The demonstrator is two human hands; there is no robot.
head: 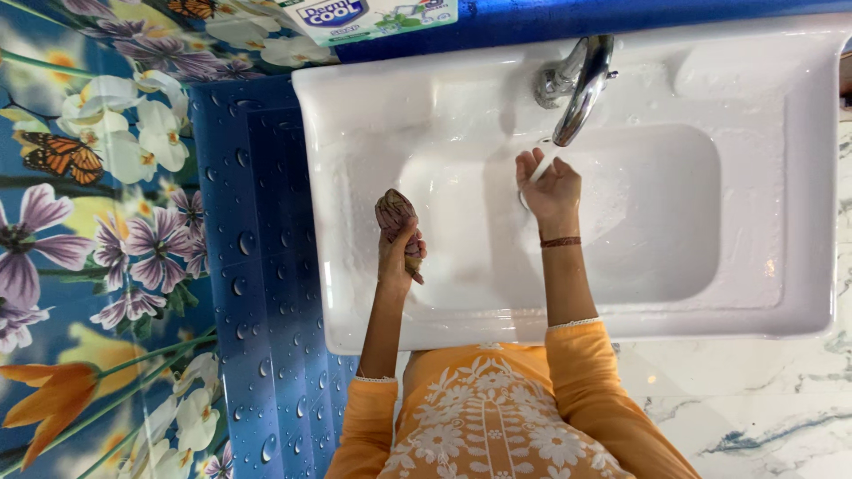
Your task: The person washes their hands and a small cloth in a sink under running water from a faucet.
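Left fingers [404,239] around wadded cloth [395,213]

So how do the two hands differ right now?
The left hand is shut on a brownish wad; the right hand is under the tap, fingers loosely curled, its hold unclear. The right wrist wears a dark band; the left is bare. Both are over the white sink.

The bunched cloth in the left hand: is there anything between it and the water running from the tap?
Nothing visible does. The bunched cloth sits in the left hand over the white basin. Only open basin lies between it and the water stream under the tap, where the right hand is held.
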